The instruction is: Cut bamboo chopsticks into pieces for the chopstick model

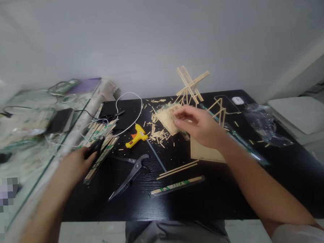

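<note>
My left hand (78, 160) is closed around a black object (96, 146), blurred, at the left side of the table, over wrapped chopsticks (95, 166). My right hand (198, 123) is loosely curled, thumb and fingers slightly apart, over the right edge of a thin wooden board (167, 119); whether the fingertips touch it is unclear. Cut stick pieces (158, 134) lie scattered around that board. Between my hands are a yellow hot glue gun (137, 136) and dark metal cutters (134, 170) with spread handles. Two bare sticks (178, 169) and a wrapped chopstick pair (177, 186) lie nearer to me.
A crossed stick structure (191, 85) stands at the back. Another wooden board (207, 151) lies under my right forearm, near a small stick frame (221, 109). Crumpled clear plastic (265, 125) and a white case (237, 100) sit right. A white cable (142, 104) loops behind the glue gun.
</note>
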A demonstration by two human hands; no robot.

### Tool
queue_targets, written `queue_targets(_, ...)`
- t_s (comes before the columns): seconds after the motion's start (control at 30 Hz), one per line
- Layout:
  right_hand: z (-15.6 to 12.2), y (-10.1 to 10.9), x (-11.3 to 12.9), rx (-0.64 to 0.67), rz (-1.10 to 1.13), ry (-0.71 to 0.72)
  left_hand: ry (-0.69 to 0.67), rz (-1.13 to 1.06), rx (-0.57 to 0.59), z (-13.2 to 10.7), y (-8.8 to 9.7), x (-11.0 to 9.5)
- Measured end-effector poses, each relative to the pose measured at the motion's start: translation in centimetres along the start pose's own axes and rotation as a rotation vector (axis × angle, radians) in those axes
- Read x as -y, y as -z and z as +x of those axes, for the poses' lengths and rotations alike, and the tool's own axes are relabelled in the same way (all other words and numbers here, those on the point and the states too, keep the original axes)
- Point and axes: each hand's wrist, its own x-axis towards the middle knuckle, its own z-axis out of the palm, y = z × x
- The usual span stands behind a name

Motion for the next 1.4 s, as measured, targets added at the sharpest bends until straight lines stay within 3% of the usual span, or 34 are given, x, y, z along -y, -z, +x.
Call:
queue_targets(0.1, -0.1, -0.4, 0.1, 0.052, -0.054, 0.012, 0.038, 0.040, 0.051, -0.2, -0.9, 0.8)
queue_targets(0.2, -0.2, -0.6, -0.2, 0.071, -0.066, -0.005, 0.140, 0.127, 0.076, -1.1, -1.6, 3.8)
queue_targets(0.3, -0.2, -0.9, -0.5, 0.063, -0.042, 0.013, 0.310, 0.310, 0.060, -1.7, -1.9, 6.4)
queue_targets(0.37, -0.3, -1.1, -0.5, 0.063, -0.046, 0.038, 0.334, 0.433, 0.023, -1.3, -2.0, 6.5)
queue_targets(0.47, -0.3, -1.4, -0.3, 0.092, -0.080, 0.077, 0.219, 0.462, -0.081, 0.2, -2.1, 3.7)
queue_targets(0.57, -0.5, -1.5, -0.2, 0.133, -0.118, 0.134, -0.124, 0.148, -0.146, 2.2, -2.0, -0.9)
queue_targets(0.63, -0.5, -1.5, -0.2, 0.152, -0.160, 0.170, -0.348, 0.074, -0.168, 3.4, -1.6, -3.8)
queue_targets(0.73, -0.4, -1.5, -0.3, 0.171, -0.223, 0.207, -0.529, 0.007, -0.138, 4.8, -0.7, -6.7)
queue_targets(0.87, -0.2, -1.5, -0.8, 0.161, -0.214, 0.211, -0.522, -0.038, -0.120, 5.8, -0.7, -7.9)
queue_targets(1.4, -0.4, -2.6, -0.9, 0.138, -0.093, 0.120, -0.503, -0.069, -0.081, 7.2, -4.1, -7.6)
